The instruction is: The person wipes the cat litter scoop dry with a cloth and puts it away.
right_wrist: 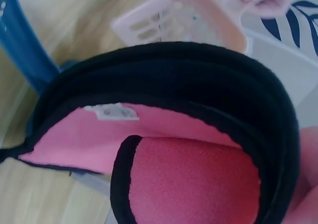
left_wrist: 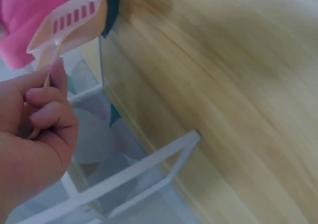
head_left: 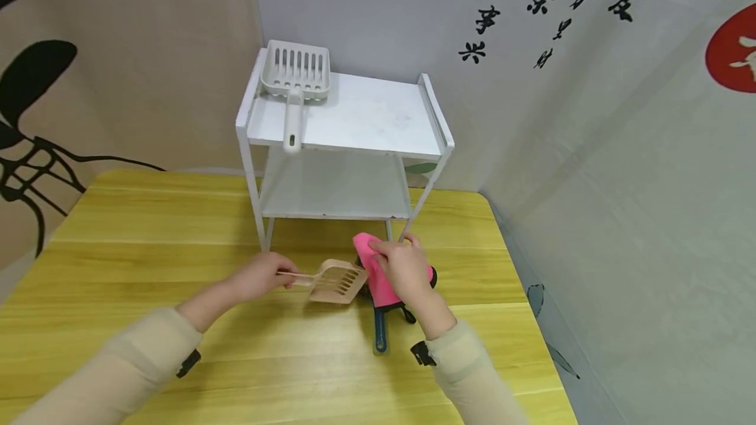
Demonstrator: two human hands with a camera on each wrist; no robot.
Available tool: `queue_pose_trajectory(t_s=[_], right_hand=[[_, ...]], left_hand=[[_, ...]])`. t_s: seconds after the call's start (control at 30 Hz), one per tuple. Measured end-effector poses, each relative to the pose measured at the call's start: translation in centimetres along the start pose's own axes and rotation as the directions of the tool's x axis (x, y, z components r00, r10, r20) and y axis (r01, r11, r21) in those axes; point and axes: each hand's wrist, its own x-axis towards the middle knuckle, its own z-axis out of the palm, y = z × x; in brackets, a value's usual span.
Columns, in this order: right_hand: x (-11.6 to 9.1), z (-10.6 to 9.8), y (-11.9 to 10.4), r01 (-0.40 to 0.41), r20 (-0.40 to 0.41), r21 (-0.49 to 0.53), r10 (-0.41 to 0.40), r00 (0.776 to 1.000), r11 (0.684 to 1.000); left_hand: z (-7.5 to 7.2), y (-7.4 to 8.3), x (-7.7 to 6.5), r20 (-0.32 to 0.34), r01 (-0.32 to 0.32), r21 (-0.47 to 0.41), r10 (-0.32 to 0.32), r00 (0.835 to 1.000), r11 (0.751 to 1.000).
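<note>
My left hand [head_left: 260,277] grips the handle of a beige slotted litter scoop [head_left: 325,294], held just above the table; in the left wrist view the fingers curl round its thin handle. My right hand [head_left: 407,273] pinches a pink mitt [head_left: 382,286] with black trim, close to the scoop's front edge. In the right wrist view the mitt's dark opening and a white label [right_wrist: 117,112] inside show. Partly under the mitt, a scoop with a blue handle [head_left: 380,330] lies on the table; its head is mostly hidden.
A white two-tier shelf [head_left: 378,117] stands at the table's back, right behind both hands. On its top tier lies a white litter scoop [head_left: 293,117], handle jutting over the front edge. The yellow wooden table [head_left: 266,372] ends at a printed curtain on the right.
</note>
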Motion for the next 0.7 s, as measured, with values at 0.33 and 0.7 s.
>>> queue_pose_trajectory(t_s=[0.33, 0.7], right_hand=[[-0.3, 1.3, -1.0, 0.175, 0.156, 0.008, -0.174, 0.972, 0.985], [-0.5, 0.3, 1.2, 0.077, 0.177, 0.119, -0.098, 0.979, 0.99]], left_hand=[[0.2, 1.3, 0.2, -0.085, -0.108, 0.189, 0.126, 0.988, 0.976], [-0.8, -0.3, -0.5, -0.061, -0.099, 0.001, 0.099, 0.993, 0.995]])
